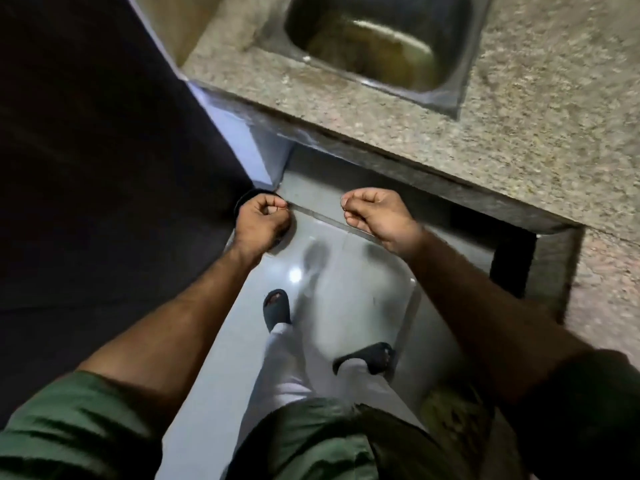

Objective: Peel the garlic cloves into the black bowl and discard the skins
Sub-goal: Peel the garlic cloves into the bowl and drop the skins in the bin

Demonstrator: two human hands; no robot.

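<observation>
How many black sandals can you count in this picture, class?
2. One sandal is on the grey floor below the left hand; the other sandal is nearer the camera, below the right hand. Trouser legs cover the back of each.

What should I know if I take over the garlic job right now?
Left grip: fingers curled, above a dark round rim low beside the counter; contents unseen.
Right grip: fingers curled, over the floor; contents unseen.
Garlic, skins, black bowl: none plainly in view; the rim could be a bin or the bowl.
Done: cannot tell.
Left: probably drop any skins, then check the peeling.
</observation>
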